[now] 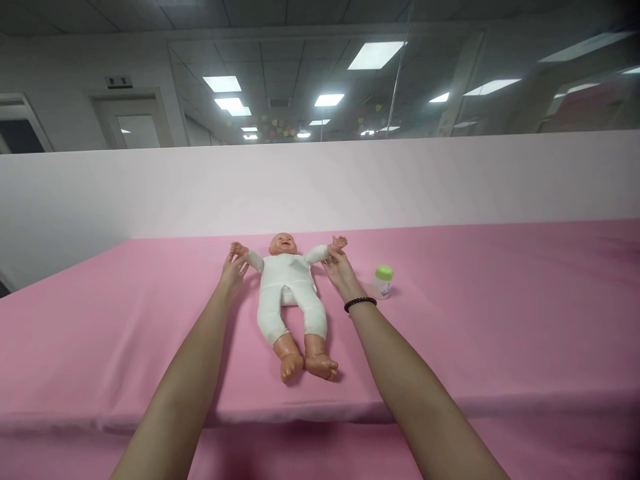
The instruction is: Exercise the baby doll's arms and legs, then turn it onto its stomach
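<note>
The doll [289, 293] lies on its back in the middle of the pink tabletop [500, 320]. Its long axis runs away from the person: the head is at the far end, near the pale wall [150, 193], and the two bare feet point back toward the near edge. Its arms are spread out to both sides, so each small hand lies right in front of one of the person's hands.

The left hand [233, 272] is at the doll's arm on the left side of the view. Its fingers [237, 265] are closed lightly around the doll's small hand; it looks like a soft pinch, but the exact contact is too small to see clearly. The right hand [341, 273] is at the other doll arm. Its fingers [334, 261] lie together along the white sleeve, near the doll's wrist, touching it or holding it; I cannot tell which. Both hands are about equally near to the doll, one at each side, with the body between them.

A small bottle [383, 281] with a green cap stands upright on the tabletop, to the right of the right hand and a little apart from it. The right hand is clearly the nearer one to it. A dark bracelet [359, 303] sits on the right wrist.

Counted: one doll, one bottle, two hands, one bracelet.
</note>
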Tool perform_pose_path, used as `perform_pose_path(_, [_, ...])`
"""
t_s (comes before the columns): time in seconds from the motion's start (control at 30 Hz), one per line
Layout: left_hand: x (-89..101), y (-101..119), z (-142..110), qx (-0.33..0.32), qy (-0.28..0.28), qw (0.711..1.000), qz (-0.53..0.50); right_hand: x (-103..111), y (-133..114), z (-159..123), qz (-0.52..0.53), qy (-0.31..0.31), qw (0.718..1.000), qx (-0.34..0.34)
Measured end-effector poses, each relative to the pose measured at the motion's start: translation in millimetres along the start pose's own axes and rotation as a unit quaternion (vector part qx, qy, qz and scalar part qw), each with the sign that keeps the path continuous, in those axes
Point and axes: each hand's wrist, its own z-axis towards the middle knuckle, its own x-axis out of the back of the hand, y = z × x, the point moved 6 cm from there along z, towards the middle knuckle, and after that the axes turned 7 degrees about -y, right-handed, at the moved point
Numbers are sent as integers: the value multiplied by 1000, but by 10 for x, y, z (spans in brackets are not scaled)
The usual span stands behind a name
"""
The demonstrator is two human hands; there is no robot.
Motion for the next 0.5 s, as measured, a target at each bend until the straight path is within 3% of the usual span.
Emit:
perform_pose_path(0.07, [-290, 12, -78, 7, -132, 988, 77, -242, -25, -84, -79, -138, 987, -2])
perform_pose_path(0.13, [-490, -33, -187, 41, -236, 957, 162, -409, 41, -209, -205, -260, 943, -43])
perform_pose_path(0.2, [-543, -65, -258, 69, -271, 939, 199, -468, 123, -305, -295, -319, 897, -78])
perform_pose_path(0.27, [-494, -59, -266, 84, -258, 943, 194, -488, 160, -333, -306, -331, 889, -86])
perform_pose_path(0.33, [-390, -24, -221, 77, -223, 957, 168, -492, 139, -289, -249, -311, 915, -63])
perform_pose_path(0.4, [-213, 34, -133, 44, -145, 982, 110, -412, 70, -175, -163, -243, 956, -21])
perform_pose_path(0.5, [200, 43, -22, 7, 40, 999, 5, -1, -6, 15, -35, -17, 999, 8])
